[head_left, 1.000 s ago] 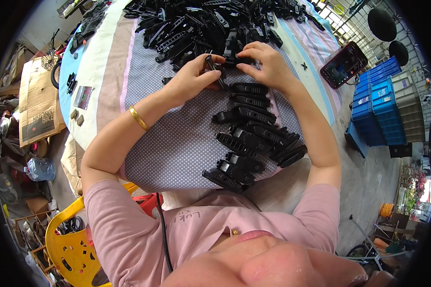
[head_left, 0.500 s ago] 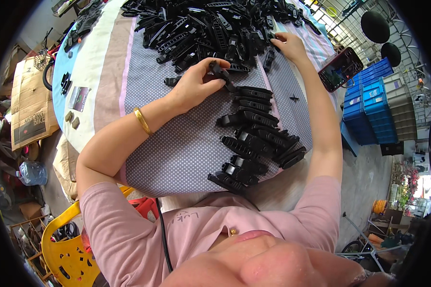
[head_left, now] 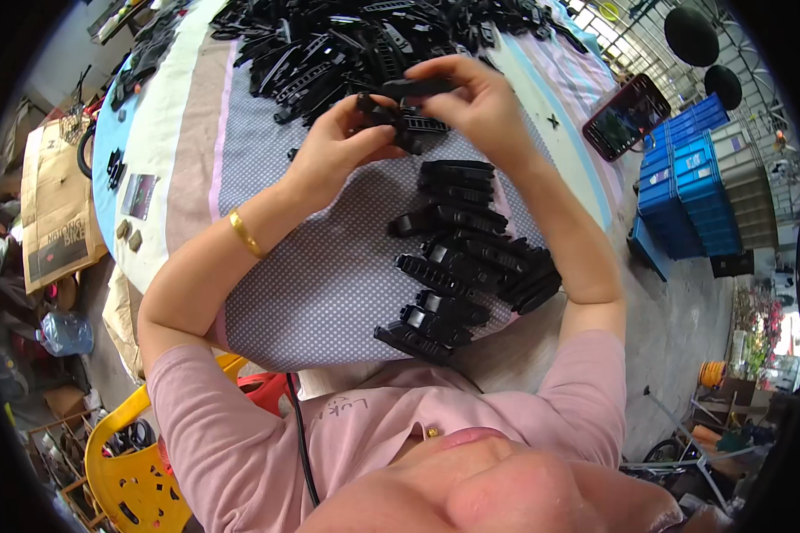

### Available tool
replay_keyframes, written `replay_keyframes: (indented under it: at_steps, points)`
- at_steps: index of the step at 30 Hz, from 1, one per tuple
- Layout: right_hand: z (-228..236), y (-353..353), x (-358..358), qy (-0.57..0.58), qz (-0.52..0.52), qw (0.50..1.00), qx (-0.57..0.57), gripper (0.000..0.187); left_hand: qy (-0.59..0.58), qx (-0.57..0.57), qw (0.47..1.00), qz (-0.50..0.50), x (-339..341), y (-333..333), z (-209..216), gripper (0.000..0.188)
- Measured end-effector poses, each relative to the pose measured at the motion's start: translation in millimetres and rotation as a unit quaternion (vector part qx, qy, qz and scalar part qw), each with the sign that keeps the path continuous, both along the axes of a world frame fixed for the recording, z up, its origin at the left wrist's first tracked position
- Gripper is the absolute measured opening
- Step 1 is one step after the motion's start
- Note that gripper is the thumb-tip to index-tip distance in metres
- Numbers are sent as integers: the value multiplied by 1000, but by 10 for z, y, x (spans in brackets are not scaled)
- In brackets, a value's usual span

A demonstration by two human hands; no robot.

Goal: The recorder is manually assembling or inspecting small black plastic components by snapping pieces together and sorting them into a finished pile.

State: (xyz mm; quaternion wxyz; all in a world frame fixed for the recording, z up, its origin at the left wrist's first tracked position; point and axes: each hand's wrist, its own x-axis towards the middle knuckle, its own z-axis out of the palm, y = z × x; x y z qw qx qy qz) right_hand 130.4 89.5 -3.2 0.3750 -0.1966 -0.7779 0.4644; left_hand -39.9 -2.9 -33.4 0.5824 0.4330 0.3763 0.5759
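Note:
My left hand (head_left: 333,151), a gold bangle on its wrist, pinches a small black plastic part (head_left: 407,142) between thumb and fingers. Just to the right, my right hand (head_left: 480,105) grips a longer black plastic piece (head_left: 416,87) and brings it close above the left one. The fingers hide whether the two pieces touch. Behind both hands spreads a large heap of loose black plastic parts (head_left: 320,62), some of them ladder-like strips. Nearer to me, several black plastic pieces (head_left: 458,258) lie in a rough column on the dotted cloth.
A striped and dotted cloth (head_left: 284,284) covers the table. A phone (head_left: 627,117) stands at the right edge, with blue crates (head_left: 684,186) beyond it. At left lie a small clear bag (head_left: 140,195) and small brownish lumps (head_left: 129,233). A yellow chair (head_left: 133,471) stands lower left.
My right hand has come from the right side of the heap to the left hand, now carrying a longer black piece. My left hand has shifted slightly left, still holding its part.

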Motion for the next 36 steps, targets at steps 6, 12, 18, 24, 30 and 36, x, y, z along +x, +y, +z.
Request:
replay_keyframes:
  at_steps: [6,12,18,24,30,36]
  points:
    - [-41,-158,-7,-7,1,963,269,26,23,-23,999,43,-13,50,43,25]
    - [-90,-148,20,-6,-10,963,270,24,106,-17,993,54,-28,20,88,30]
    - [1,-232,40,-42,-53,913,402,30,106,-9,993,53,-12,-25,162,37]
    - [-5,-235,62,-42,-65,892,445,34,86,5,995,47,-53,3,127,44]
    - [-4,-119,121,-40,-59,941,329,29,140,45,988,51,-89,15,162,44]
    - [-22,-128,123,-31,-19,977,210,23,190,67,976,87,-6,-44,193,43]
